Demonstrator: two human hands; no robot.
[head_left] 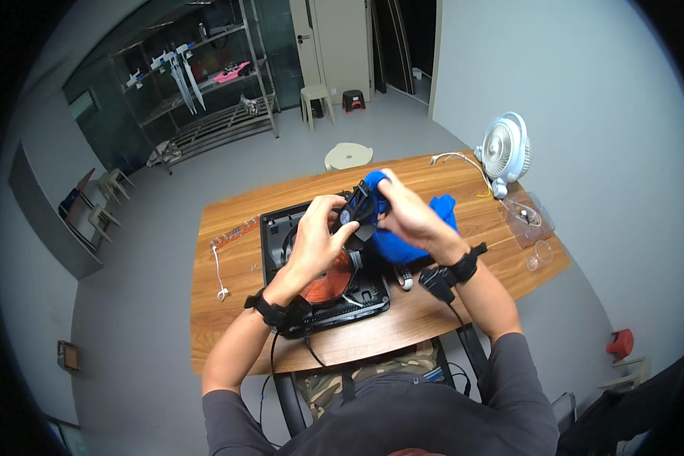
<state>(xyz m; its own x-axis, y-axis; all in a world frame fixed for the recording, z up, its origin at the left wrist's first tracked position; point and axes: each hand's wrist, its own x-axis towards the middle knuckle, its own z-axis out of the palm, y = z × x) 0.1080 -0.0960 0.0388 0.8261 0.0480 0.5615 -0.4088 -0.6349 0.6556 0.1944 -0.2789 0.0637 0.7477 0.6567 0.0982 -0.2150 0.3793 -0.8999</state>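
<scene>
While left hand (319, 235) grips black fan (347, 216), right hand (410, 216) holds blue cloth (399, 247) against it. Black housing (376, 298) sits near worktop's (232, 327) front edge.

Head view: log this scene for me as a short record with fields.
Left hand: holding a small black fan
Right hand: gripping a blue cloth at the small black fan
Below left hand: open black housing with copper-coloured coil
Table left: orange circuit strip
Table right: pale desk fan
Surface: wood-grain table

Even light, soft glare on table (406, 318), dark fisheye rim
</scene>
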